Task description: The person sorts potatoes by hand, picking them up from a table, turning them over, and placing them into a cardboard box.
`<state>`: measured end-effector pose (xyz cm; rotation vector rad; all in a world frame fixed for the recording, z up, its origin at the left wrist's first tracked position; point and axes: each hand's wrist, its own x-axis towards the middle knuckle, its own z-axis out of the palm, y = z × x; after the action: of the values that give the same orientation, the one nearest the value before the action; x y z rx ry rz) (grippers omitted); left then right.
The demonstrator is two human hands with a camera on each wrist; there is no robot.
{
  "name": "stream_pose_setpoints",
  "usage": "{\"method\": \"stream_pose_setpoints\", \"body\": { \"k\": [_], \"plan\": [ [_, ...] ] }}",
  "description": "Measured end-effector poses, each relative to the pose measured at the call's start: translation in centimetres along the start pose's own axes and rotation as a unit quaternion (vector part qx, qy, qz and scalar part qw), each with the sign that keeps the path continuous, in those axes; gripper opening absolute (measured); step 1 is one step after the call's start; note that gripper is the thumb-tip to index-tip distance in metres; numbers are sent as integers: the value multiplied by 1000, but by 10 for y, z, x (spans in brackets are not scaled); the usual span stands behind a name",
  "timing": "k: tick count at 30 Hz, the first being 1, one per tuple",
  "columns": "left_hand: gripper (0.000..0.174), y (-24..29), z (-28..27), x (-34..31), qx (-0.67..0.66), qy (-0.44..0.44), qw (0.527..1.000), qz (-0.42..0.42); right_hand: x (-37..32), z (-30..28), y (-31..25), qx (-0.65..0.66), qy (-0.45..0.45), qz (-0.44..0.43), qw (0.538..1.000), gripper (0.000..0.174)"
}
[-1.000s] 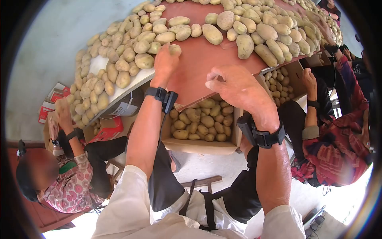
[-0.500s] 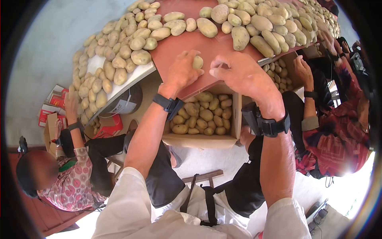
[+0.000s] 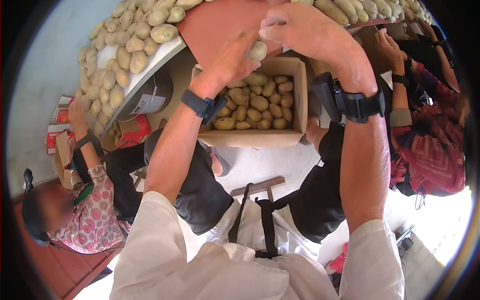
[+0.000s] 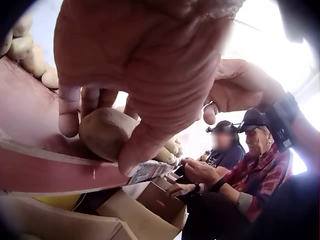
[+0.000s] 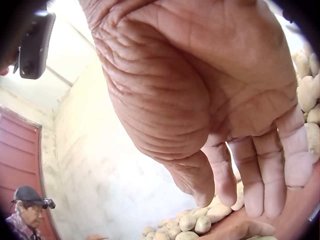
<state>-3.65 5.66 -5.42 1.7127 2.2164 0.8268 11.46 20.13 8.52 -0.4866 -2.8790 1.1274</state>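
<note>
My left hand point(image 3: 227, 62) grips a single potato point(image 3: 257, 51) between thumb and fingers, at the edge of the red tabletop point(image 3: 210, 25). In the left wrist view the potato point(image 4: 107, 134) shows a smooth, pale tan skin, with my thumb on its near side. Close by on the right is my right hand point(image 3: 315, 30), bent at the wrist. From the right wrist view, that hand point(image 5: 215, 90) has extended, relaxed fingers and holds nothing. Just below the hands, a cardboard box point(image 3: 250, 140) contains several potatoes point(image 3: 259, 103).
Heaped potatoes point(image 3: 135, 45) cover the white board on the left, and more potatoes point(image 3: 345, 7) lie at the back right. A dark bucket point(image 3: 155, 95) stands under the board. People sit on both sides, one in a patterned shirt point(image 3: 95, 210) at left.
My left hand has carried the potato from beside the left heap rightward to the table edge, near my right hand. The head view has tipped lower, showing less of the tabletop.
</note>
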Motion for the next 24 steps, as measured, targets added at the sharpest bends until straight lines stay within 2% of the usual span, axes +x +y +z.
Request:
{"method": "stream_pose_setpoints", "body": {
  "k": [3,7,9,13,16,19,21,22,24],
  "plan": [
    [56,0,-2,-2,-15,-27,1000,-3,0,2,-3,-7,-5,4,1000,31],
    [57,6,-9,-13,-20,-43,999,-26,2,6,5,-17,-7,-1,1000,31],
    [53,9,-13,-20,-43,-47,998,-21,3,11,10,-9,18,-33,999,32],
    [51,19,-17,-33,-17,-53,998,13,-7,7,5,-40,14,1,999,32],
    [49,32,-15,-41,-62,-81,995,4,-15,6,8,-15,21,-1,1000,33],
    [48,41,-9,-49,-90,-100,991,-14,-14,8,16,-46,19,-28,998,31],
    [47,43,-7,-51,-63,-105,992,-1,-8,11,28,-129,-26,-90,987,30],
    [47,43,-6,-52,-61,-106,992,-4,-12,13,33,-126,-27,-93,987,30],
    [47,43,-6,-53,-78,-108,991,0,-24,18,37,-64,58,-149,985,30]
  ]
}}
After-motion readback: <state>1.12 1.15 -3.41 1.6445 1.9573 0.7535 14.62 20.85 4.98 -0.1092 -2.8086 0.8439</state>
